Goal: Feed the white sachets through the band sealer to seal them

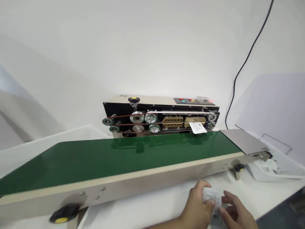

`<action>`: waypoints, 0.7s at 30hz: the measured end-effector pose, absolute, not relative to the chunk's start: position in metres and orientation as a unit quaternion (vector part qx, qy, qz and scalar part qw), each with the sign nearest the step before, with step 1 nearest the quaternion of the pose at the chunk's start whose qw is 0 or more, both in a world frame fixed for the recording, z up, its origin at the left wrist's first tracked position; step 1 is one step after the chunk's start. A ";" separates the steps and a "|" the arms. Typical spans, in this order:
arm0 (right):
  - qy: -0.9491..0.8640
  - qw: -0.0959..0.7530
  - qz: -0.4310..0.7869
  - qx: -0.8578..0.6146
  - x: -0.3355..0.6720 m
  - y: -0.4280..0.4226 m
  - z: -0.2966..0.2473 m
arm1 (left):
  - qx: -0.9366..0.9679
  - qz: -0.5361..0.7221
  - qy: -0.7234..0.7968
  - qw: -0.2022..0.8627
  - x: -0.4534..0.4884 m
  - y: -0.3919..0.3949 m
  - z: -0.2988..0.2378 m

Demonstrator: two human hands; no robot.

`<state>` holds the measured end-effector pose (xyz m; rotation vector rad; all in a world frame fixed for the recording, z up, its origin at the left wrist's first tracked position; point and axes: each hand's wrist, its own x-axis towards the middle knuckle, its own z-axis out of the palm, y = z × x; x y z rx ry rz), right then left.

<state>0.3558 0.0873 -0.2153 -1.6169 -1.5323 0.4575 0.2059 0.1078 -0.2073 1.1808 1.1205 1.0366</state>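
Below the conveyor's front side, my left hand (196,205) holds a small whitish packet with printed text (212,194), the thumb lying across its front. At the packet's right edge is my right hand (237,211), its fingers bent and apart, thumb tip at the edge. The packet's lower part is partly covered by my hands. Further back, a similar white printed packet (198,128) hangs from the right part of a band sealing machine (162,99), its top edge caught between the bands, over the green conveyor belt (119,159).
A metal plate (243,140) extends the conveyor to the right. Beside it stands a white plastic bin (288,173) with several white packets. Black knobs with yellow centres, one a front knob (64,213), jut from the conveyor. A black cable (247,57) hangs along the wall.
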 end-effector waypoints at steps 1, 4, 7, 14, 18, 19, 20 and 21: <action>-0.610 0.409 0.220 -0.642 0.352 0.085 -0.218 | 0.511 0.446 0.469 0.566 0.206 0.107 -0.206; -0.641 0.369 0.306 -0.599 0.347 0.086 -0.210 | 0.543 0.464 0.457 0.530 0.206 0.105 -0.201; -0.638 0.350 0.332 -0.599 0.348 0.093 -0.199 | 0.534 0.461 0.455 0.544 0.206 0.106 -0.199; -0.626 0.378 0.355 -0.583 0.348 0.090 -0.199 | 0.541 0.461 0.459 0.533 0.203 0.106 -0.197; -0.632 0.406 0.330 -0.572 0.350 0.087 -0.197 | 0.561 0.463 0.452 0.516 0.202 0.104 -0.192; -0.635 0.413 0.325 -0.566 0.351 0.087 -0.197 | 0.568 0.462 0.449 0.512 0.202 0.104 -0.191; -0.640 0.419 0.318 -0.560 0.351 0.087 -0.197 | 0.576 0.461 0.446 0.506 0.201 0.105 -0.189; -0.646 0.427 0.306 -0.553 0.352 0.087 -0.198 | 0.584 0.460 0.443 0.501 0.200 0.105 -0.187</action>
